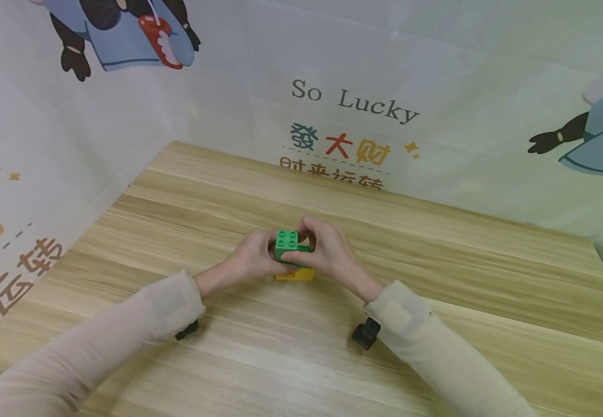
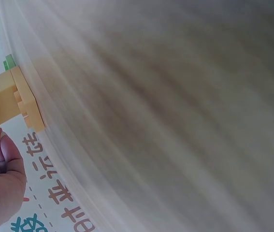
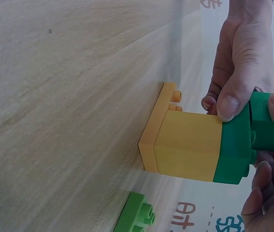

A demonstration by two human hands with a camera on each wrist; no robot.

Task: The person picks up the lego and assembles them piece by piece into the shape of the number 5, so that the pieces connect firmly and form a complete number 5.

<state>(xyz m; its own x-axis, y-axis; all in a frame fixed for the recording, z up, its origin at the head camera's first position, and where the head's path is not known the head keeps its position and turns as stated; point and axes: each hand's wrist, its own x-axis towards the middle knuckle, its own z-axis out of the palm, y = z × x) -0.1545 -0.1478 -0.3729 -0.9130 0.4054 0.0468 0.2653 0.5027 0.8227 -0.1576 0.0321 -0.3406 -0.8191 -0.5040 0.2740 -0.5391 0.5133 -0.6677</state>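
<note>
Well in from the tabletop's (image 1: 275, 359) far edge, I see over my feed the left hand (image 1: 253, 255) pinching the lower green block (image 3: 234, 150) atop the yellow blocks (image 3: 190, 145), the right hand (image 1: 328, 249) pinching the upper green block (image 1: 287, 238), a lighter green block (image 3: 131, 212) close by.
</note>
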